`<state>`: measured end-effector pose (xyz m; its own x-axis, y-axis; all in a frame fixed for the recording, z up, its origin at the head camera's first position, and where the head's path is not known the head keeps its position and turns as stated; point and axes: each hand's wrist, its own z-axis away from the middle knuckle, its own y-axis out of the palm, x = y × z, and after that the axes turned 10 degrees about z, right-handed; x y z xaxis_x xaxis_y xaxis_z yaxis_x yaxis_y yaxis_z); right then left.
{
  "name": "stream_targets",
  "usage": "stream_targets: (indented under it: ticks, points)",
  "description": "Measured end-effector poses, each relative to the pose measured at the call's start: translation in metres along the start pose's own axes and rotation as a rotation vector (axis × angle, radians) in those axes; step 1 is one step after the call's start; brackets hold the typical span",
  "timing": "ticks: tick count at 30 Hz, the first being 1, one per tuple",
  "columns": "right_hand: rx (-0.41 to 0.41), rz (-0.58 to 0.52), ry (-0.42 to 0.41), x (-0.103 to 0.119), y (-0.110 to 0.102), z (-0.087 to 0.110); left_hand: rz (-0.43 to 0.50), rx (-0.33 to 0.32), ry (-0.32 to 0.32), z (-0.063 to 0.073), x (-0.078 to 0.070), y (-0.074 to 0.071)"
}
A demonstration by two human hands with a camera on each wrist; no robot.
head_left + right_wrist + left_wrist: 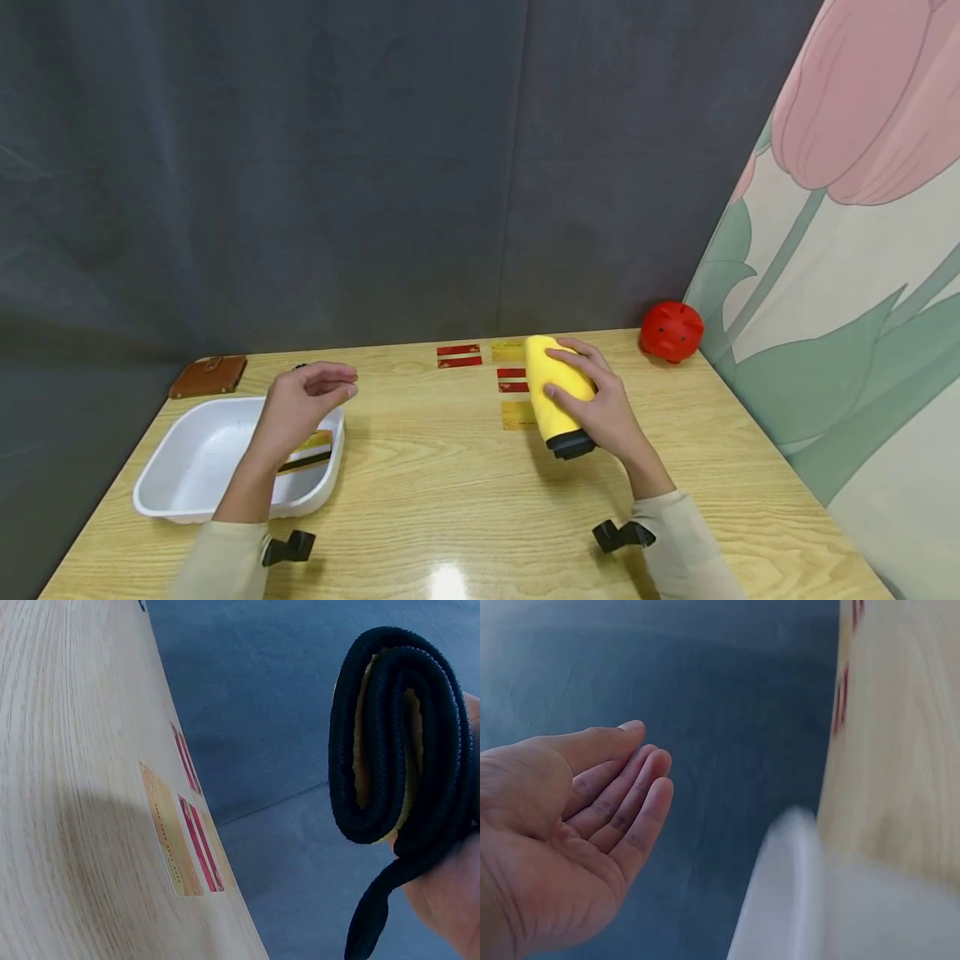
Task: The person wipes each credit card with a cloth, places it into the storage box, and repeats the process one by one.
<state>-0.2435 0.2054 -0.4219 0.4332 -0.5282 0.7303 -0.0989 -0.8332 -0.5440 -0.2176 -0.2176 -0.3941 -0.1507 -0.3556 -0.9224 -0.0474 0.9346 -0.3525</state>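
Note:
My right hand [609, 410] grips a rolled yellow cloth [553, 385] with black edging, held up above the table. Its thumb and fingers wrap the roll from the right. In the right wrist view the coiled black end of the roll faces the camera, and a strip of edging hangs loose. Over the right part of a white basin [180, 510] hovers my left hand [291, 412], fingers loosely bent and holding nothing. The left wrist view shows its bare palm. A gold card with a black stripe [309, 457] lies inside the basin, partly hidden behind the left wrist.
Gold cards [516, 415] and red-banded cards [459, 357] lie on the wooden table [420, 500], some partly behind the cloth. A brown wallet [208, 376] sits at the back left, a red piggy bank [671, 332] at the back right. A dark curtain [360, 183] borders the back.

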Motion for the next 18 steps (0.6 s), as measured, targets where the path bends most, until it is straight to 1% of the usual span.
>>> stream_targets:
  ticks: [3, 6, 10, 13, 16, 18]
  points:
    - [-0.01, 0.004, 0.001, -0.001, -0.003, 0.0, 0.045, 0.041, 0.017, -0.014, -0.01, 0.023]
    - [-0.018, 0.008, 0.0, -0.002, -0.005, 0.0, 0.087, 0.088, 0.014, -0.028, -0.018, 0.044]
    - [-0.022, 0.018, 0.006, -0.002, -0.008, -0.001, 0.156, 0.132, 0.011, -0.047, -0.024, 0.07]
    - [-0.026, 0.024, 0.011, -0.002, -0.01, -0.001, 0.208, 0.12, -0.007, -0.064, -0.019, 0.089]
    - [-0.029, 0.026, 0.014, -0.002, -0.011, -0.002, 0.264, 0.091, -0.048, -0.083, -0.004, 0.106]
    - [-0.028, 0.028, 0.016, -0.002, -0.011, -0.002, 0.304, 0.082, -0.085, -0.094, 0.007, 0.114]
